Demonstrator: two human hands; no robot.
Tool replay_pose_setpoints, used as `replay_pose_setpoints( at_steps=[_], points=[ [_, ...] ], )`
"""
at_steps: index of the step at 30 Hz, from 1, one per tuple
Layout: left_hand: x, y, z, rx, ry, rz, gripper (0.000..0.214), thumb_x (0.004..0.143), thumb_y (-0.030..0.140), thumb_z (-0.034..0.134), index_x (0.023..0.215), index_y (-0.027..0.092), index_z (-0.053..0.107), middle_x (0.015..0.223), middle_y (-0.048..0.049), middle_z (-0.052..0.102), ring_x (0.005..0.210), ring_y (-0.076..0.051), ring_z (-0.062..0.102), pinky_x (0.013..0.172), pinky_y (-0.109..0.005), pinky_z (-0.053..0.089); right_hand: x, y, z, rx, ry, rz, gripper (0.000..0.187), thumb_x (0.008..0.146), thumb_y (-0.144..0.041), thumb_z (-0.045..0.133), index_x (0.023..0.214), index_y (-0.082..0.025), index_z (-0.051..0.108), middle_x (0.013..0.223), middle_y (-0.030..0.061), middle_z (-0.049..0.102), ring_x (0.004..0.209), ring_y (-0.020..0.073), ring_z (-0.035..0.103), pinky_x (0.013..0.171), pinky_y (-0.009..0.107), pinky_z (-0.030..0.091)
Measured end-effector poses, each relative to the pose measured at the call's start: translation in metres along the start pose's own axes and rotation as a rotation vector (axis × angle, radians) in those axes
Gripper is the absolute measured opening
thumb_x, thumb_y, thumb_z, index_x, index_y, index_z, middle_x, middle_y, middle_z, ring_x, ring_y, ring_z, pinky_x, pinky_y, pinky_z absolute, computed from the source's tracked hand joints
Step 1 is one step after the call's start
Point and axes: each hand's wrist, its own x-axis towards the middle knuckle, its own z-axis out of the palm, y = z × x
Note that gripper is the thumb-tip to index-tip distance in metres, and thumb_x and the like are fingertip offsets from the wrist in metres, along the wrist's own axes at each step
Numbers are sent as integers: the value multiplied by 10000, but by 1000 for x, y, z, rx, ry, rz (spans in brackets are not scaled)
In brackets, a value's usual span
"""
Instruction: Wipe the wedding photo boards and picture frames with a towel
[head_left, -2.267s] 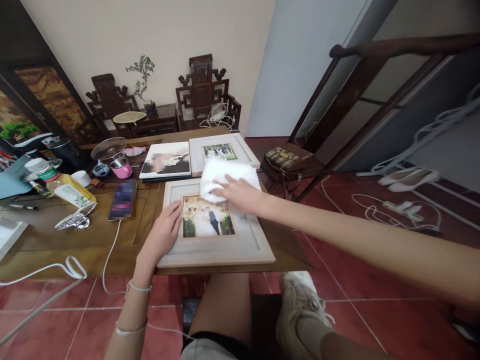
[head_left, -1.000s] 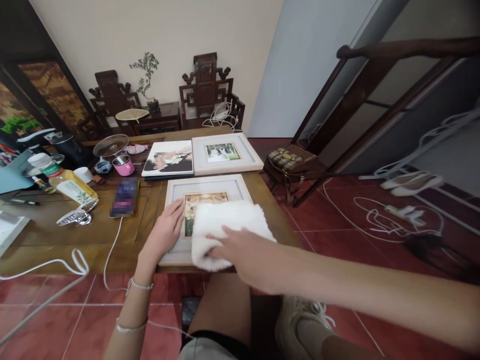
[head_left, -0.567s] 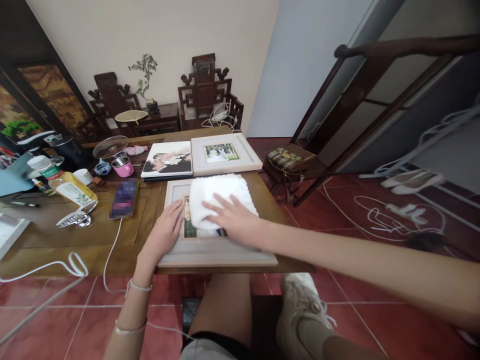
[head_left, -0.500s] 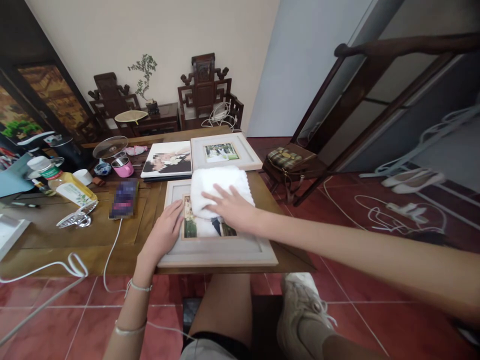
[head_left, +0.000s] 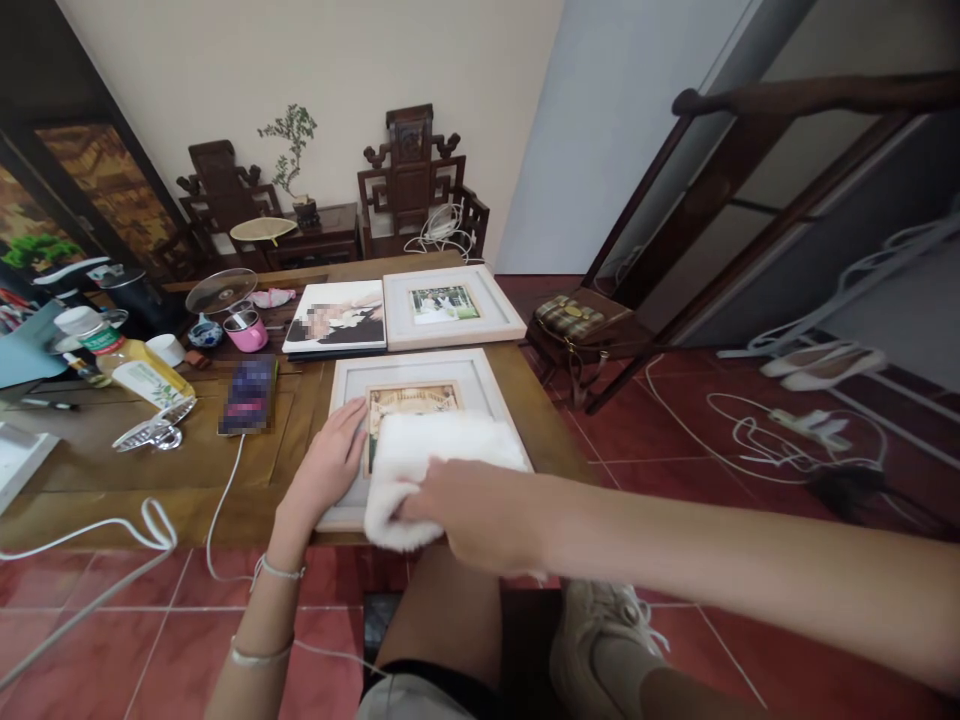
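A light wooden picture frame with a pale mat lies flat at the table's near edge. My left hand rests on its left side, fingers stretched out along the rim. Over the lower part of the frame, a fluffy white cloth covers much of the photo, leaving its upper part showing. My right hand grips this cloth with curled fingers near the frame's front edge. The cloth's near corner hangs past that edge.
Behind lie a second framed photo and a white photo panel. Leftward are a phone with a cable, a clear hair claw, an oil bottle and a pink cup. A plaid bag sits right of the table.
My right hand has drawn the cloth toward me, from the frame's top to its front edge, and its spread fingers have curled. The photo's upper part is now uncovered. My left hand stays put.
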Motion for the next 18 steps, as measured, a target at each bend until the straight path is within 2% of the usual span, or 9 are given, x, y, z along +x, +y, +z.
replay_pose_setpoints(
  at_steps=[3, 7, 10, 13, 15, 18],
  points=[
    [0, 3, -2, 4, -9, -2, 427, 974, 257, 352, 1364, 139, 480, 1450, -136, 473, 1363, -228, 413, 1163, -446, 306, -12, -15, -2, 20, -29, -102, 401, 779, -40, 519, 1110, -202, 677, 979, 102, 686, 861, 251, 642, 694, 324, 464],
    [0, 4, -3, 17, -20, -1, 434, 975, 240, 341, 1362, 102, 478, 1452, -149, 469, 1369, -220, 403, 1172, -427, 293, -7, -11, 3, 28, 18, -92, 467, 781, -40, 509, 1185, -228, 650, 1015, 101, 690, 929, 266, 638, 734, 340, 473],
    [0, 1, -2, 26, -16, 11, 431, 974, 246, 346, 1358, 107, 485, 1444, -152, 478, 1361, -230, 415, 1166, -441, 303, 9, 9, 11, 3, 84, -14, 555, 783, -18, 482, 1278, -243, 593, 1199, 108, 654, 1115, 311, 584, 823, 395, 489],
    [0, -2, 0, 20, -2, 36, 424, 976, 267, 360, 1361, 141, 484, 1438, -144, 487, 1358, -236, 422, 1153, -457, 323, 28, 39, 16, -151, 182, 88, 650, 772, 17, 480, 1366, -245, 515, 1508, 86, 395, 1365, 384, 331, 969, 526, 428],
    [0, -3, 1, 15, 9, 46, 422, 978, 274, 363, 1363, 148, 483, 1438, -143, 487, 1359, -236, 422, 1150, -457, 327, 41, 62, 14, -252, 252, 145, 706, 757, 38, 492, 1404, -243, 469, 1578, 59, 248, 1413, 398, 217, 1018, 579, 377],
    [0, -3, 2, 11, 15, 50, 422, 984, 279, 354, 1366, 151, 479, 1439, -142, 485, 1359, -229, 423, 1154, -454, 322, 57, 92, 6, -363, 345, 232, 743, 749, 55, 499, 1435, -222, 423, 1599, 59, 168, 1426, 405, 163, 1024, 612, 363]
  ],
)
